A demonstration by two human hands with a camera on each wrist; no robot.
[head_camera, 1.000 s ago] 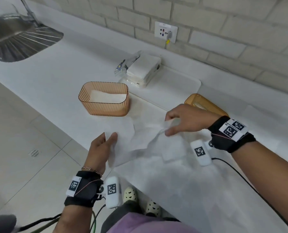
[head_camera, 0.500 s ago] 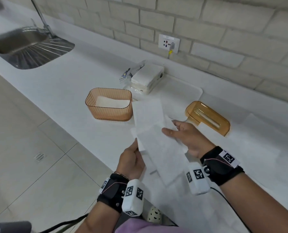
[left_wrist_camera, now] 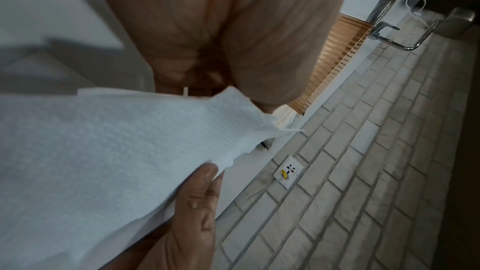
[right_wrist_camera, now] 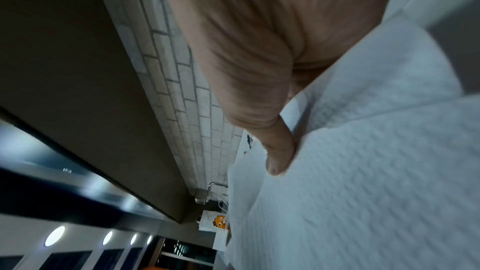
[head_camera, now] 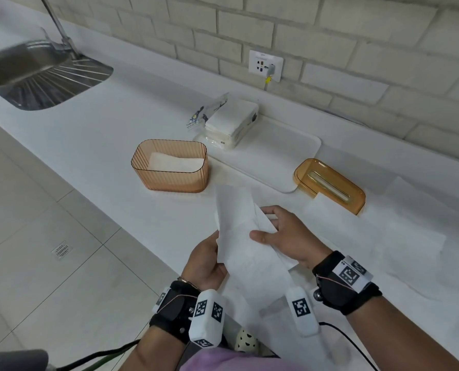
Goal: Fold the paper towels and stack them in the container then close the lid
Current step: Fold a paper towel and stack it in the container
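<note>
Container (head_camera: 169,172): an open amber ribbed tub, set well beyond and to the left of the fingers; at least one folded white towel is seen lying flat inside, so stacking is judged begun, not finished.

Left hand (head_camera: 205,263): held above the counter edge; the near left edge of the paper towel (head_camera: 245,236) is pinched, the thumb on top and the fingers (left_wrist_camera: 205,188) beneath.

Paper towel: a long, narrow folded strip is held in the air between the two hands, its far end reaching past the fingertips toward the container; it is judged mid-fold and not yet short enough to be laid in.

Right hand (head_camera: 287,236): the strip's right side is held, the thumb pressed on the upper face, the index finger extended along the far edge; the remaining fingers are hidden under the paper.

Spread sheets (head_camera: 383,236): loose white towels are seen flat on the counter just right of the right-hand fingers; these are judged still to be folded.

Towel pack (head_camera: 231,121): an opened pack, well beyond the fingertips, resting on a white tray (head_camera: 289,156).

Lid (head_camera: 330,186): the amber slotted lid is lying off the container, beyond the right-hand fingers; closing is judged the last step, not yet done.
</note>
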